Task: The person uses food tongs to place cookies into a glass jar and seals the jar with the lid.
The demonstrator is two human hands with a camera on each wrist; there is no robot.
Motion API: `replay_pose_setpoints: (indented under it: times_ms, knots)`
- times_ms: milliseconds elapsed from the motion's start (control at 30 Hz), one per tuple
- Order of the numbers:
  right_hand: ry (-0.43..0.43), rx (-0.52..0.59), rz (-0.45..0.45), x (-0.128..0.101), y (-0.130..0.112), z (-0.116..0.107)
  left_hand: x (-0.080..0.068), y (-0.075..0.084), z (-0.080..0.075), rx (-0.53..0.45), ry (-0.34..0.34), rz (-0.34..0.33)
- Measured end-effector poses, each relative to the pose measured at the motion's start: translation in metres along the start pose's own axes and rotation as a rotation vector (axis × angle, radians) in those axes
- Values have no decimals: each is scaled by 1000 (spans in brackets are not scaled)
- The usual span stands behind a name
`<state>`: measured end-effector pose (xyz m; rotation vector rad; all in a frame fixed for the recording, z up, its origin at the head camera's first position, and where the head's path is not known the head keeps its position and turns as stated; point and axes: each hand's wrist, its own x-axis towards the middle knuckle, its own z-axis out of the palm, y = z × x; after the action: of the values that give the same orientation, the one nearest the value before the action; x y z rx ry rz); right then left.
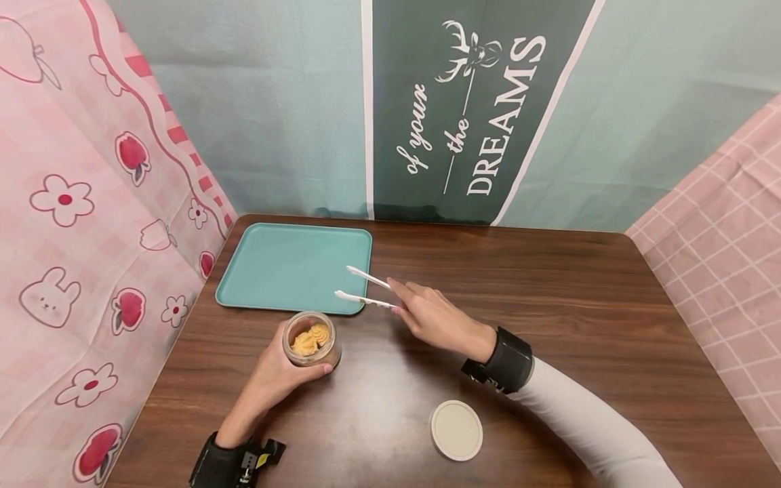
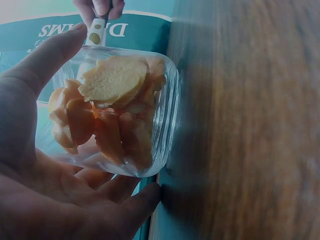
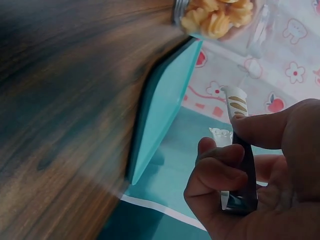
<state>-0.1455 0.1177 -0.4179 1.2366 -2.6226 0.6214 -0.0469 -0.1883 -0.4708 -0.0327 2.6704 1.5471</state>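
A clear jar (image 1: 330, 354) of swirled golden cookies (image 1: 310, 339) stands on the table, and my left hand (image 1: 274, 371) grips it round the side. In the left wrist view the cookies (image 2: 115, 82) show through the jar wall, with my thumb and fingers on either side. My right hand (image 1: 436, 317) holds a pair of white tongs (image 1: 366, 299), their two tips spread apart over the right edge of the teal tray (image 1: 287, 268). Seen from the right wrist, the tongs' dark handle (image 3: 244, 172) is pinched between thumb and curled fingers. Nothing is between the tips.
A round cream lid (image 1: 456, 430) lies on the brown wooden table (image 1: 549, 298), in front of my right forearm. Pink patterned cloth (image 1: 91, 224) hangs at the left, pink checked cloth (image 1: 726, 224) at the right, and a green curtain (image 1: 293, 108) closes off the back.
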Motion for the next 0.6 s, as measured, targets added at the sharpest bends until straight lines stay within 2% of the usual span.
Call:
replay_pose_setpoints:
  times_ms: [267, 600]
  knots:
    - [-53, 3, 17, 3, 9, 10, 1, -1, 0, -31, -6, 8]
    - [-142, 20, 73, 7, 19, 26, 1, -1, 0, -26, -2, 10]
